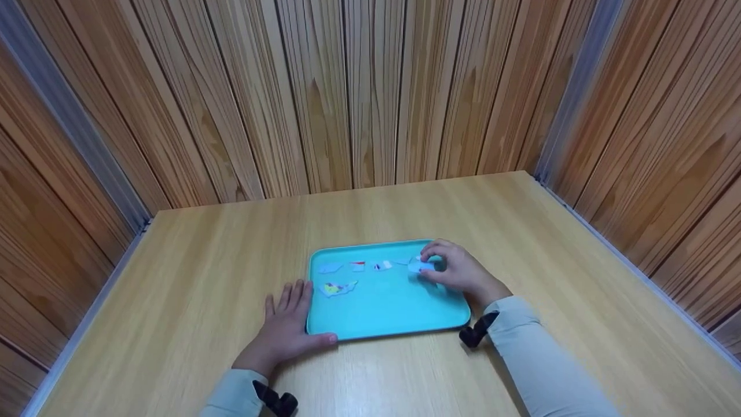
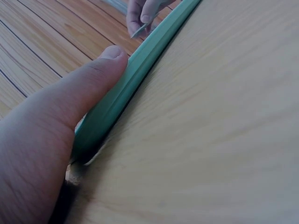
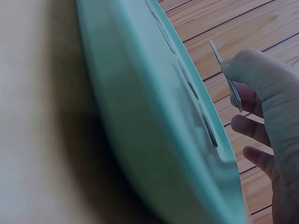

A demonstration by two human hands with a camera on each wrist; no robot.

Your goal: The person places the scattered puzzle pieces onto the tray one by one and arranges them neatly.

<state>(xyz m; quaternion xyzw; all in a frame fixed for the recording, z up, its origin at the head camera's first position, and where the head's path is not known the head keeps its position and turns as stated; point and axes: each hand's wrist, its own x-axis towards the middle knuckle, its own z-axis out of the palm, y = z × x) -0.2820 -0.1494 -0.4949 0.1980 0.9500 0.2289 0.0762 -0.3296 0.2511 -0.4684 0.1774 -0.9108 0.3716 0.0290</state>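
My right hand pinches a thin, flat light-blue piece between thumb and fingertips, above the right part of the turquoise tray. In the right wrist view the held piece shows nearly edge-on, raised off the tray, with the other fingers spread loosely. My left hand lies at the tray's near left corner with its fingers straight along the left side. Its thumb rests on the tray's near rim in the left wrist view.
Along the tray's far side lie a plain blue piece, one with a red strip and one with dark and white marks. A larger yellow-printed piece lies below them. Wood-panelled walls enclose the wooden table.
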